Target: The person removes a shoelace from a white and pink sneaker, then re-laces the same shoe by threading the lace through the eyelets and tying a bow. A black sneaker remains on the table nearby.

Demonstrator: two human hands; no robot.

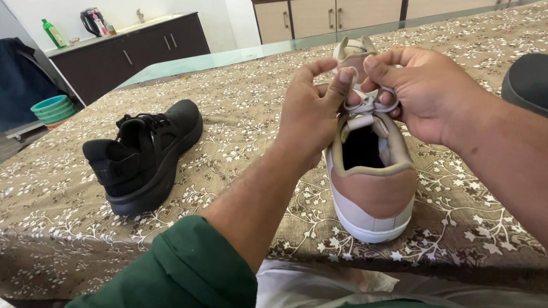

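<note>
A beige and pink sneaker point(373, 188) stands on the table with its heel toward me. My left hand point(312, 113) and my right hand point(413, 92) both pinch loops of its white lace point(373, 106) above the tongue. The loops cross in a bow between my fingertips. The toe of the sneaker is hidden behind my hands.
A black sneaker point(143, 152) sits to the left on the floral brown tablecloth point(239, 110). Another black shoe point(537, 84) pokes in at the right edge. Dark cabinets with bottles and a kettle point(90, 20) stand at the back left, and stacked teal bowls point(52, 108) beside the table.
</note>
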